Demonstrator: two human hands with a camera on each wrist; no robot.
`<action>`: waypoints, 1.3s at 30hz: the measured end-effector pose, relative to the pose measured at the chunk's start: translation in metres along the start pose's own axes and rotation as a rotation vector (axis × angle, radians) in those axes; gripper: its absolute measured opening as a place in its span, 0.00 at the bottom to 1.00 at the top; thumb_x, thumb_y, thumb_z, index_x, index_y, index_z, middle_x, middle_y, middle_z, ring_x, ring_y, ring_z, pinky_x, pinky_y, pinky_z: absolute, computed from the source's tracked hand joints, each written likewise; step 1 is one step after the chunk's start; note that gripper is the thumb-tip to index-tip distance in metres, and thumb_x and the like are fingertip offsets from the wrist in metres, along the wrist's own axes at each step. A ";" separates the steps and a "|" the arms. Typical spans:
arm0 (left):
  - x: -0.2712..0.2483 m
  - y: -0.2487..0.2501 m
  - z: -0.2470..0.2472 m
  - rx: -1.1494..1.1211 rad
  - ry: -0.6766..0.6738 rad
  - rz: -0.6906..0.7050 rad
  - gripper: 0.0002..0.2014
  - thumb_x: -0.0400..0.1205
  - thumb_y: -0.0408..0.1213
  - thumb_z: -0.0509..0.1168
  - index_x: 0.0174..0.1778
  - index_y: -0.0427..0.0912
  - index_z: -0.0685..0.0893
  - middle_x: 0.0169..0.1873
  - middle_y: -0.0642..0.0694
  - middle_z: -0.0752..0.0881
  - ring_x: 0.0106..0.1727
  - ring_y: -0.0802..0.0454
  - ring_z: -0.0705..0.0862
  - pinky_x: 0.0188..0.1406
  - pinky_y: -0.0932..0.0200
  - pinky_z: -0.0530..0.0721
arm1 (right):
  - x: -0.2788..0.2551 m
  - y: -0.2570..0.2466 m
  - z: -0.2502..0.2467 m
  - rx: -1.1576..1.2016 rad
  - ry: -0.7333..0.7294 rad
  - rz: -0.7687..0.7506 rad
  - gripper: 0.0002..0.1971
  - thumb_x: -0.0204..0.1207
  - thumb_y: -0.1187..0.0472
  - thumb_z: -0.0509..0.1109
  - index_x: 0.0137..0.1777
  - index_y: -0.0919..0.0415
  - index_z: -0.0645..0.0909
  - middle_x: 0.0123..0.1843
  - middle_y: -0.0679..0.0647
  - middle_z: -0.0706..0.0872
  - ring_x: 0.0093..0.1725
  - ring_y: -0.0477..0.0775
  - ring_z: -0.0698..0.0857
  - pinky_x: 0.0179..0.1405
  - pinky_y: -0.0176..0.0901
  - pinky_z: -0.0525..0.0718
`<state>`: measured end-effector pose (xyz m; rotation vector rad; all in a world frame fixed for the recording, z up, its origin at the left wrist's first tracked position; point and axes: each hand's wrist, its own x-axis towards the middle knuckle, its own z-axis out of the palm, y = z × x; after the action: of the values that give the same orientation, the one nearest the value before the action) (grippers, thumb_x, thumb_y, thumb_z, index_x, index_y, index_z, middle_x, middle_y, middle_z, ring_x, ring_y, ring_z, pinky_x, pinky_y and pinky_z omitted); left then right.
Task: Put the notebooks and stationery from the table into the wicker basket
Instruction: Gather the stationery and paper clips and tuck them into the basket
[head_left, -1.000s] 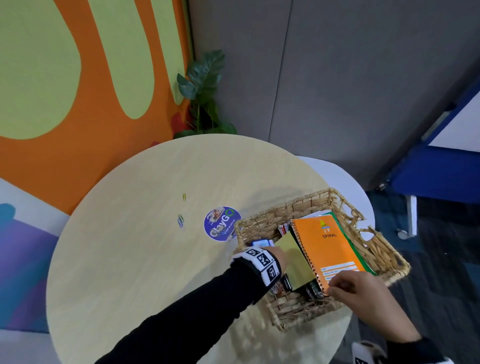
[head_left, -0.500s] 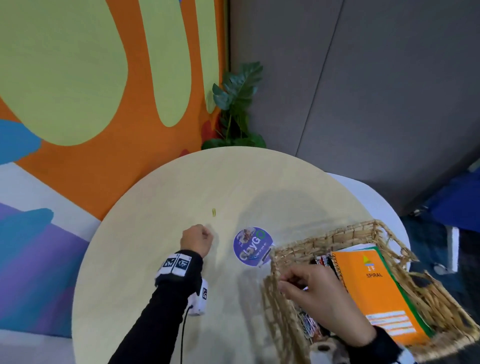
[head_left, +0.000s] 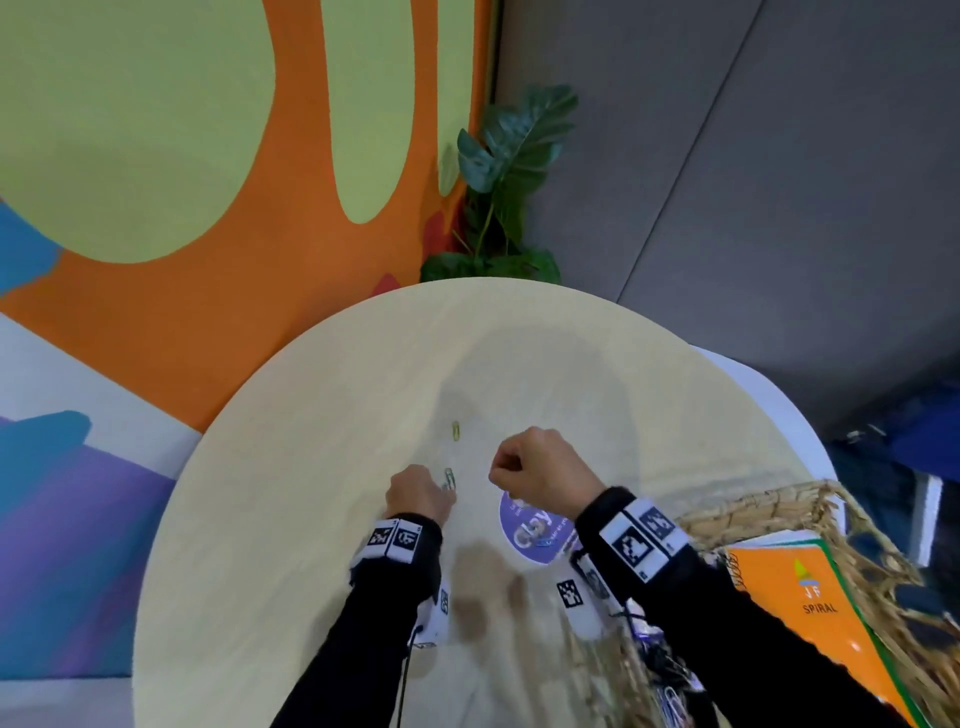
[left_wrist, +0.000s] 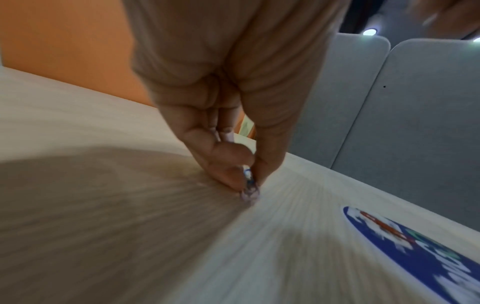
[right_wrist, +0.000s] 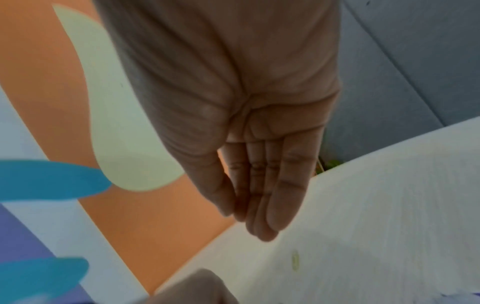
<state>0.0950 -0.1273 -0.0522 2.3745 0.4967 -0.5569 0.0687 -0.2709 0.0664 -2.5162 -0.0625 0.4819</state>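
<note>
Pinching blurred paper clip (left_wrist: 248, 185), left hand (head_left: 421, 493)

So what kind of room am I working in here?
Probably an office lounge or meeting nook: a round wooden table, grey panel walls, a bright painted mural and a potted plant in the corner.

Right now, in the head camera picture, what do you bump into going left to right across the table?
Left hand pinching a paper clip → right hand → round purple sticker → wicker basket holding the orange spiral notebook.
</note>
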 end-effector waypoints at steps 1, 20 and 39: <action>-0.002 0.000 -0.001 -0.004 0.001 0.002 0.13 0.73 0.42 0.69 0.41 0.34 0.88 0.43 0.36 0.91 0.48 0.36 0.89 0.45 0.54 0.85 | 0.017 0.000 0.004 -0.004 -0.015 0.018 0.09 0.74 0.63 0.67 0.42 0.65 0.89 0.42 0.59 0.93 0.42 0.57 0.88 0.43 0.41 0.82; -0.027 -0.062 -0.015 -0.130 -0.002 0.090 0.07 0.71 0.41 0.75 0.29 0.45 0.87 0.29 0.52 0.89 0.33 0.54 0.88 0.40 0.55 0.89 | 0.200 0.029 0.097 -0.253 -0.079 0.367 0.20 0.71 0.64 0.71 0.64 0.66 0.79 0.63 0.64 0.85 0.61 0.68 0.85 0.61 0.68 0.83; -0.126 0.023 -0.059 -0.048 0.117 0.504 0.04 0.75 0.37 0.70 0.36 0.43 0.85 0.32 0.48 0.85 0.37 0.50 0.83 0.43 0.63 0.70 | -0.145 0.109 -0.012 -0.375 -0.395 0.110 0.07 0.74 0.71 0.65 0.41 0.70 0.85 0.38 0.63 0.87 0.36 0.60 0.82 0.30 0.32 0.72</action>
<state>0.0156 -0.1314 0.0647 2.3704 -0.0487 -0.1742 -0.0689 -0.3896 0.0637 -2.7535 -0.1798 1.0969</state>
